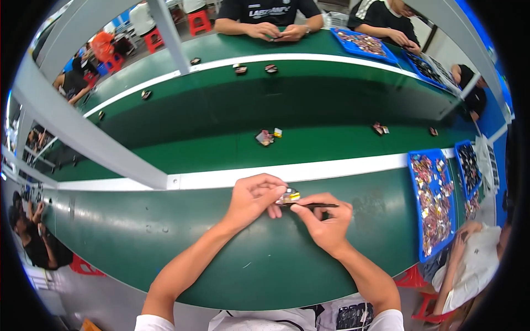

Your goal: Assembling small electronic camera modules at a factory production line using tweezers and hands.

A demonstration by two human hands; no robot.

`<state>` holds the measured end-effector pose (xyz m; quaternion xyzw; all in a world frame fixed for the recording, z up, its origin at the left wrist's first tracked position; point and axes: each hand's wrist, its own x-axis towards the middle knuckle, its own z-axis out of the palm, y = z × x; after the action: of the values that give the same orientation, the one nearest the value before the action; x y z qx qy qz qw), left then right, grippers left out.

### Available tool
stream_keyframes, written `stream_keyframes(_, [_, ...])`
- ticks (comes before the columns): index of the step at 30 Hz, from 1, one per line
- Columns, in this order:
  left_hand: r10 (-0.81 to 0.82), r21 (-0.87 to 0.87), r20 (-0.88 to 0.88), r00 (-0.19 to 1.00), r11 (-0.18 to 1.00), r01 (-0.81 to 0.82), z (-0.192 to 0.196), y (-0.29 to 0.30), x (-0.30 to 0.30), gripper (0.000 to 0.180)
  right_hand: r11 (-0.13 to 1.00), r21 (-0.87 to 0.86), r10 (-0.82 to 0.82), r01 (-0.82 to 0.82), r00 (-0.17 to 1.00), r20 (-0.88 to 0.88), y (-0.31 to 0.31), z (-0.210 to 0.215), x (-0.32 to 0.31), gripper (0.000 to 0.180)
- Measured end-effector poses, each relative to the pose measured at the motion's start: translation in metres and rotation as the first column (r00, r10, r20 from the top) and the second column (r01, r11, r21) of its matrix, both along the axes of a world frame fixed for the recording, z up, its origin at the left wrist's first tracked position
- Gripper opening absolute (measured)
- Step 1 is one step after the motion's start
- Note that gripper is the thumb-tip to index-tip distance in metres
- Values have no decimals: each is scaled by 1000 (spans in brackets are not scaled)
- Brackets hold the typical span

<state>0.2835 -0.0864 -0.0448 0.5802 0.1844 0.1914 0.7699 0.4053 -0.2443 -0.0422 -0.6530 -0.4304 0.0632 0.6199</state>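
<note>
Over the green table, my left hand (253, 199) is closed around a small shiny piece (291, 195) with a dark rim and a yellow patch. Its thumb and fingers pinch the piece from the left. My right hand (327, 223) grips a slim black tool (320, 205), perhaps tweezers, lying nearly level between thumb and fingers. The tool's inner end reaches the lower side of the shiny piece, right beside the left fingertips. The fingers partly cover the piece, and its exact kind is too small to make out.
Beyond a white rail (287, 172) runs a green belt (199, 146) carrying small dark-and-pink parts (265, 137). A blue tray (422, 220) of small shiny parts stands right, beside another with black pieces (469, 168). Grey posts (105, 121) rise left. Other people sit around.
</note>
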Motion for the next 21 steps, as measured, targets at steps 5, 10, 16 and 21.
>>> stream_keyframes(5, [-11, -22, 0, 1000, 1000, 11, 1, 3, -1, 18, 1000, 5, 27, -27, 998, -56, 1, 3, -1, 13])
stream_keyframes(10, [-31, -27, 15, 999, 999, 31, 1, 3, 2, 17, 999, 31, 13, -13, 1000, 15, 0, 0, 2, 14])
stream_keyframes(16, [-41, -41, 28, 999, 998, 42, 0, 4, 2, 17, 999, 44, 14, -15, 1000, 6, 0, 0, 2, 13])
stream_keyframes(21, [-43, -69, 42, 998, 997, 46, 0, 5, 1, 15, 999, 25, 22, -20, 997, -79, -2, -1, 7, 13])
